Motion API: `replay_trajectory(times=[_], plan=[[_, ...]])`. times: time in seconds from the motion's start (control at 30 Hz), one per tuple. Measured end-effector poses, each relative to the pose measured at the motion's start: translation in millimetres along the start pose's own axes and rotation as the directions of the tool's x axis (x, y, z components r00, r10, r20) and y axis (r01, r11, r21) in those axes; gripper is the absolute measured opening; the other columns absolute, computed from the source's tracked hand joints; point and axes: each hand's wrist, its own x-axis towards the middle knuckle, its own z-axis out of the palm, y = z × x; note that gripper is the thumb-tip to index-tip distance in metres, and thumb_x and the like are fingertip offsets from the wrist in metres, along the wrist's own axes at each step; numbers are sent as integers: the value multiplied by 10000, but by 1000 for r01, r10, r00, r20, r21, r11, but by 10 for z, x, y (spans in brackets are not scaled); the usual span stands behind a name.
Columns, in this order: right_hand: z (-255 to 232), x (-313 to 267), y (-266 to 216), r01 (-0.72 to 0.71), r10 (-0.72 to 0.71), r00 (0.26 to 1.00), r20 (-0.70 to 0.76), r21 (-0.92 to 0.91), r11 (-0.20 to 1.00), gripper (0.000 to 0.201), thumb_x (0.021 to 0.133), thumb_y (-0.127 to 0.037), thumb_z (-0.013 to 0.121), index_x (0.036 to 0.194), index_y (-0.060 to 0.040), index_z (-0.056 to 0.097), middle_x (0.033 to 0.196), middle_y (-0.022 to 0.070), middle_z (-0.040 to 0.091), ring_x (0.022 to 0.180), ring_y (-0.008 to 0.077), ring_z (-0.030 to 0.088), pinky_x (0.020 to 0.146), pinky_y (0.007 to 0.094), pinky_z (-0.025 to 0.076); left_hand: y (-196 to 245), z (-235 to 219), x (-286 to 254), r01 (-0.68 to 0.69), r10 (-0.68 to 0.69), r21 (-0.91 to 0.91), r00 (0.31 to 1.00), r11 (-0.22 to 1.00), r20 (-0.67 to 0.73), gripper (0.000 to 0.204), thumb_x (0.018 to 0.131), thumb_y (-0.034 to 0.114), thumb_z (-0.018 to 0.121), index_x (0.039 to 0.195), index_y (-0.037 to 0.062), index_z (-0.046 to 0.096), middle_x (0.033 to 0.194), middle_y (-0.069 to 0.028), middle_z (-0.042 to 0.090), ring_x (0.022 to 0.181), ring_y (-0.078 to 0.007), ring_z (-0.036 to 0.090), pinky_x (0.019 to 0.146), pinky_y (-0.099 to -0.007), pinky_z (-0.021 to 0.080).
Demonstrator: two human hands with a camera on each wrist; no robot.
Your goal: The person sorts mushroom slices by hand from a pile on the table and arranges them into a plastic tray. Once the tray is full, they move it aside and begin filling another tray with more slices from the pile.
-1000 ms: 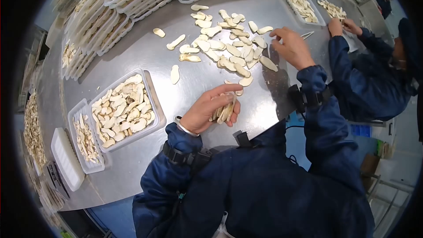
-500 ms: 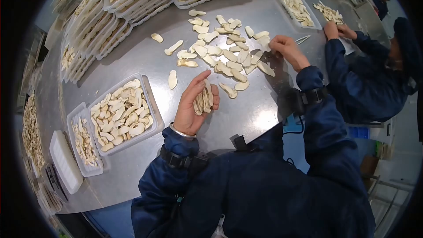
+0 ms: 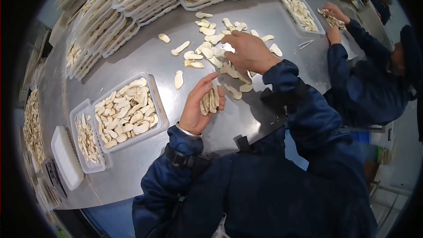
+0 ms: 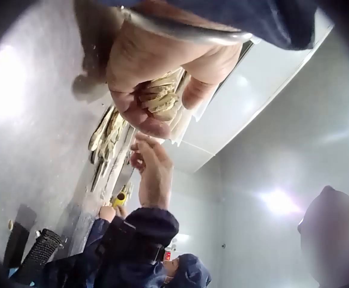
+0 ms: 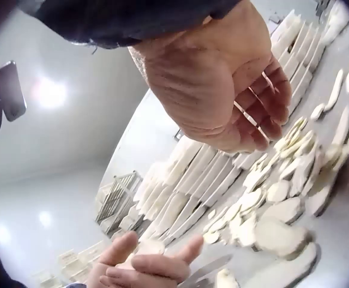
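My left hand [image 3: 198, 105] grips a small stack of pale mushroom slices [image 3: 210, 101]; the left wrist view shows the slice edges [image 4: 160, 96] between curled fingers and thumb. My right hand [image 3: 253, 53] reaches palm down over the loose mushroom slices [image 3: 194, 64] spread on the steel table, hiding some of them. A bright white patch shows at its thumb and fingertips in the head view. In the right wrist view the right hand [image 5: 216, 84] has loosely bent fingers with gaps between them; I cannot tell whether it pinches a slice.
Left, a large tray [image 3: 159, 125] full of slices adjoins a smaller tray [image 3: 101, 167] of pieces and a white lid [image 3: 66, 158]. Stacked filled trays [image 3: 145, 13] line the back. At right lie tweezers [image 3: 305, 44] and another filled tray [image 3: 319, 28]; a person in blue [image 3: 370, 88] works there.
My right hand has moved left from the right side of the slices to over their middle. My left hand turned more upright early on, still gripping its stack.
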Motion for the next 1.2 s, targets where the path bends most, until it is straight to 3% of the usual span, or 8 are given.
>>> replay_trajectory(times=[0.2,0.33,0.4,0.57,0.67,0.83,0.93,1.2], plan=[[279,117,-78,-3,6,1000,28,-108,994,250,806,-178,599,979,1,575,959,175,583,968,363,589,816,446,482,-15,-37,17,-16,16,9,1000,1000,21,446,974,201,486,1380,29,420,906,-103,615,743,-180,628,650,-295,526],[122,34,55,-211,207,976,61,60,976,203,786,-186,624,877,-6,600,825,170,652,801,365,636,703,435,494,-22,-48,14,-21,20,23,999,1000,27,451,984,211,470,1390,22,414,923,-107,612,756,-187,621,641,-291,522],[-62,-82,259,-223,221,975,36,246,943,216,796,-177,641,924,-3,638,736,129,653,688,249,630,657,347,490,-21,-46,17,-26,26,34,999,999,25,454,989,218,462,1395,21,411,936,-108,610,760,-189,614,636,-288,516],[-276,-346,731,-403,428,904,-17,303,863,206,811,-111,610,978,0,655,785,122,650,651,207,586,629,335,470,-11,-11,2,-5,5,59,1000,998,-5,470,988,235,466,1406,29,405,941,-90,601,754,-172,592,643,-280,497],[-244,-542,824,-245,264,920,-289,102,964,207,804,-97,596,982,-15,662,878,121,639,655,230,577,636,343,465,5,-20,8,-6,5,52,1000,999,21,476,987,234,468,1414,34,402,943,-79,599,763,-168,583,657,-278,490],[-175,-755,722,-137,144,987,-65,99,986,271,801,-56,554,1053,-74,653,973,118,588,838,311,589,737,394,471,-1,-13,7,-4,2,54,1000,999,30,476,990,237,464,1414,31,400,950,-82,590,765,-169,580,652,-279,490],[-40,-757,683,-83,83,991,-107,8,997,242,801,-48,546,1016,-79,652,995,121,571,866,326,585,747,404,471,-7,-34,11,-4,2,40,999,999,33,475,991,240,465,1410,27,399,948,-83,583,765,-164,588,649,-282,499],[-136,-810,613,-308,313,949,-30,105,945,155,789,-69,599,936,-27,624,831,117,596,750,298,602,691,377,488,-9,-36,12,-12,10,73,1000,997,26,455,992,244,464,1388,25,420,937,-81,591,757,-168,587,653,-283,505]])
